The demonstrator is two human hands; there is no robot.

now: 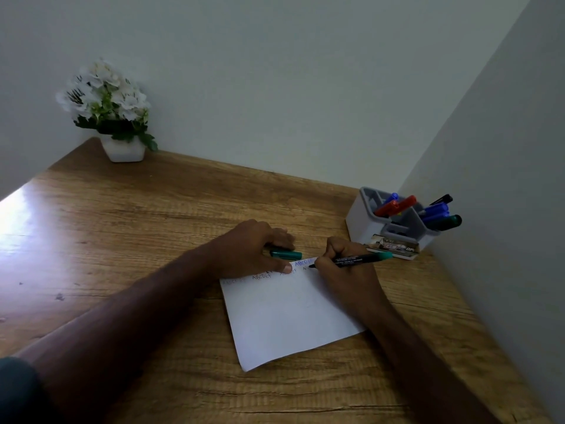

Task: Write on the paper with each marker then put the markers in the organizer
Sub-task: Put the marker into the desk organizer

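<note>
A white sheet of paper lies on the wooden desk, with lines of handwritten letters along its top edge. My right hand grips a green-ended black marker, its tip touching the paper near the top right. My left hand holds the green marker cap in its fingers while its thumb presses the paper's top edge. The grey and white organizer stands at the right, against the wall, holding red, blue, black and green markers.
A white pot of white flowers sits at the desk's far left corner. A small printed card lies at the organizer's base. Walls close the desk at the back and right. Bare wood stretches to the left of the paper.
</note>
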